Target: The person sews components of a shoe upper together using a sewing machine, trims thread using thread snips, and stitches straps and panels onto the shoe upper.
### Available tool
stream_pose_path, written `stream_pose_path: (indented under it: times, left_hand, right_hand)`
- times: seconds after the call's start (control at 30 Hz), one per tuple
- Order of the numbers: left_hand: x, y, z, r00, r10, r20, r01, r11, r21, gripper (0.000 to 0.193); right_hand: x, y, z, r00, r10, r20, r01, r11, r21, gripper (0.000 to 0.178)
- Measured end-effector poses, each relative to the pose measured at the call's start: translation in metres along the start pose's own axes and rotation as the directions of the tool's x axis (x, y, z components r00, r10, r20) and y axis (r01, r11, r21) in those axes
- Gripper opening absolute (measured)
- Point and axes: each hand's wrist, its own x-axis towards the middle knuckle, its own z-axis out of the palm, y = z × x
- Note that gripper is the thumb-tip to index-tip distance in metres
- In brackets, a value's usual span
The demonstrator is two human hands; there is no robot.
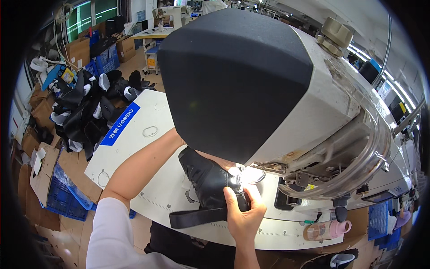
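A black shoe upper [204,177] with a dangling black strap [197,218] lies under the head of a sewing machine [237,85], its right end in the bright lamp light by the needle area. Thumb and fingers of my right hand [244,219] grip the upper's near edge, just below the lit spot. My left hand [217,158] reaches in behind the upper from the far side. Only a strip of it shows between the upper and the machine head, so its fingers are hidden. Glare washes out the needle area.
The white machine table [154,179] carries loose thread loops [150,131] and a blue label. A pink-capped bottle [327,230] lies at its right edge. Black shoe pieces [85,107] are heaped at left, near cartons and blue crates [67,197]. The clear curved guard [367,166] juts out at right.
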Motion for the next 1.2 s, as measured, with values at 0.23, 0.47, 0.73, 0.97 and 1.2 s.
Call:
stream_pose_path:
  times: [0.23,0.47,0.73,0.97,1.2]
  left_hand:
    - [0.001,0.004,-0.003,0.995,-0.046,-0.088,0.046,0.999,0.004,0.028]
    - [-0.051,0.016,0.009,0.988,-0.09,-0.126,0.095,0.995,0.04,0.033]
    - [-0.091,0.055,0.06,0.933,0.159,-0.324,-0.012,0.911,0.412,0.042]
    - [-0.087,0.049,0.045,0.941,0.15,-0.303,-0.046,0.945,0.325,0.041]
    - [-0.085,0.034,0.036,0.951,0.163,-0.262,-0.097,0.964,0.247,0.037]
  right_hand:
    - [-0.004,-0.007,0.014,0.999,-0.014,-0.046,0.012,0.999,-0.04,0.021]
    - [0.027,0.019,-0.047,0.985,0.104,0.14,-0.108,0.994,0.023,0.027]
    - [0.06,0.086,-0.084,0.878,0.055,0.476,-0.072,0.997,0.016,0.026]
    - [0.047,0.104,-0.085,0.939,0.067,0.336,-0.036,0.994,-0.1,0.027]
    - [0.041,0.038,-0.056,0.975,0.019,0.223,-0.04,0.995,0.091,0.031]
